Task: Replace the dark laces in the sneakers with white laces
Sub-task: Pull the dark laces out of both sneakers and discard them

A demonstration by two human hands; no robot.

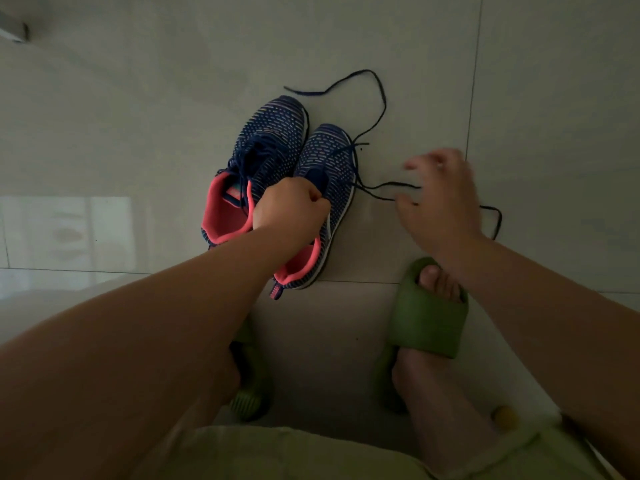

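Two sneakers side by side on floor. L hand (291, 209) curled tight round tongue/collar of R sneaker (329, 188). R hand (441, 199) blurred, fingers spread, over dark lace (381, 109) trailing from that sneaker; grip can't tell. L sneaker (256, 157) laced.

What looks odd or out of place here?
The dark lace of the right sneaker is mostly pulled out and trails loose over the floor. The left sneaker is still laced. No white laces are in view. The right hand is blurred.
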